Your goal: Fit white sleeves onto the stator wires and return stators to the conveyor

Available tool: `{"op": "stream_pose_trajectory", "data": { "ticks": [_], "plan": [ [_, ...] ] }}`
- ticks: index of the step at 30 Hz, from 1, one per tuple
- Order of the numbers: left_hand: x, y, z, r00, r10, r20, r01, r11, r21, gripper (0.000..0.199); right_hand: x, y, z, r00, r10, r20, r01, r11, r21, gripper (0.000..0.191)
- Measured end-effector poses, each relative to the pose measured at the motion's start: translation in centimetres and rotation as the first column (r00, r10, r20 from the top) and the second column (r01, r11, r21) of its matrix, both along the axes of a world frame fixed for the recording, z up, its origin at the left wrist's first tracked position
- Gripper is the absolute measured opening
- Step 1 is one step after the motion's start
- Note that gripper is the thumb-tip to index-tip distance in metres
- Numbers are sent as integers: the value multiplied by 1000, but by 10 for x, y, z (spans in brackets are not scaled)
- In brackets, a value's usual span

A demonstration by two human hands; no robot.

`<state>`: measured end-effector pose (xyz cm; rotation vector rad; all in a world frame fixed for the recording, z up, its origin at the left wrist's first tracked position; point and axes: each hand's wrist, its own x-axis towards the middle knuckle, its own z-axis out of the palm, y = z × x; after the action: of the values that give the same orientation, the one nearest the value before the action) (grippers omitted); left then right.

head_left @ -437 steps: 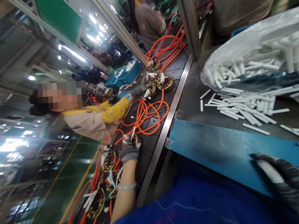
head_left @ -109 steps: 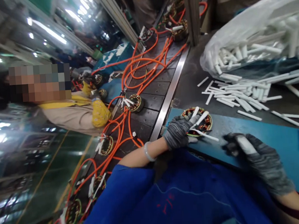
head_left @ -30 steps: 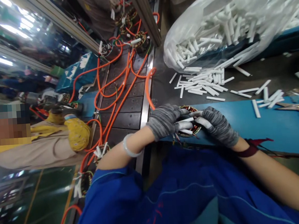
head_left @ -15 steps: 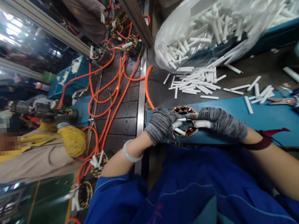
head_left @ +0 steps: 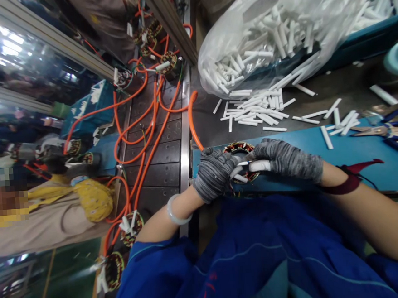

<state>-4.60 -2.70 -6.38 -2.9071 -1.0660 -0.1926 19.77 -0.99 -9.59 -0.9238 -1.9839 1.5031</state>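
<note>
In the head view a ring-shaped motor stator [head_left: 239, 147] with copper windings lies on a blue work mat [head_left: 297, 146]. My left hand [head_left: 215, 173], in a grey knit glove, closes at its left side. From the right my right hand [head_left: 284, 159], gloved the same way, pinches over the stator's opening. A thin white sleeve [head_left: 243, 163] spans the fingertips of both hands; any wire inside it is hidden. Just below, another white tube [head_left: 240, 178] rests across the ring. Coloured lead wires stick out at the stator's lower left edge.
Loose white tubes [head_left: 259, 108] lie beyond the mat, before a clear plastic bag [head_left: 212, 52] full of more. Scissors [head_left: 375, 130] rest at right. Left, a conveyor [head_left: 163, 144] carries orange cables [head_left: 156, 120] and stators. A co-worker's yellow sleeve [head_left: 95, 199] is at far left.
The view has shifted slightly. My right fingertips have moved closer to my left ones over the stator, and my left hand has turned a little; the sleeve stays between them.
</note>
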Motion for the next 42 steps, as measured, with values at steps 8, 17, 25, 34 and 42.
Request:
{"op": "stream_pose_trajectory", "data": {
  "ticks": [8, 17, 25, 34, 42],
  "plan": [
    [2, 12, 21, 991, -22, -134, -19, 957, -291, 39, -7, -2, -7, 999, -40, -14, 41, 995, 86, 46],
    [1, 21, 19, 994, -80, -81, 41, 915, -402, 45, -5, -7, -6, 999, -39, 21, 36, 989, 145, 43],
    [31, 13, 32, 885, 31, -465, -145, 966, -212, 45, -15, -30, -22, 956, -279, 96, 253, 943, 217, 36],
    [63, 11, 30, 917, -56, -394, -50, 966, -253, 39, 1, -38, -34, 909, -318, -269, 251, 933, -257, 47],
    [50, 33, 35, 912, -127, -391, -6, 947, -322, 79, 17, -52, -37, 773, -515, -371, 336, 828, -449, 47]
  ]
}}
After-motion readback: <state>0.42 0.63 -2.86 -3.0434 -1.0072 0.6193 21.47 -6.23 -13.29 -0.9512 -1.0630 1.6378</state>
